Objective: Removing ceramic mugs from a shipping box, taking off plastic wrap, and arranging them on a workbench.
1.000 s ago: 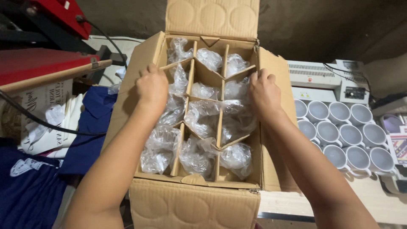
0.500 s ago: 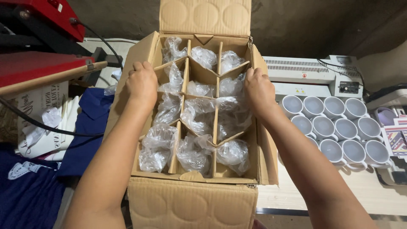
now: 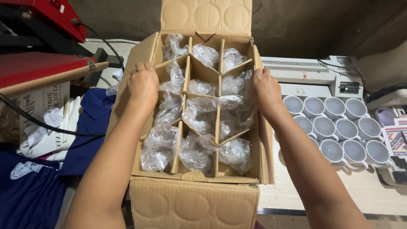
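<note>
An open cardboard box (image 3: 193, 199) fills the middle of the view, its cardboard dividers (image 3: 202, 72) splitting it into cells, each holding a mug wrapped in clear plastic (image 3: 199, 118). The left hand (image 3: 143, 84) grips the box's left wall near the back, fingers curled over the edge. The right hand (image 3: 265, 87) grips the right wall at the same depth. The hands are well apart, one on each side. Compared with a second ago, both hands have moved outward from the wrapped mugs to the walls. Right of the box stand rows of white mugs (image 3: 335, 127). Behind these sits a white laminator (image 3: 309, 76). Left of the box lies a blue shirt (image 3: 85, 127).
</note>
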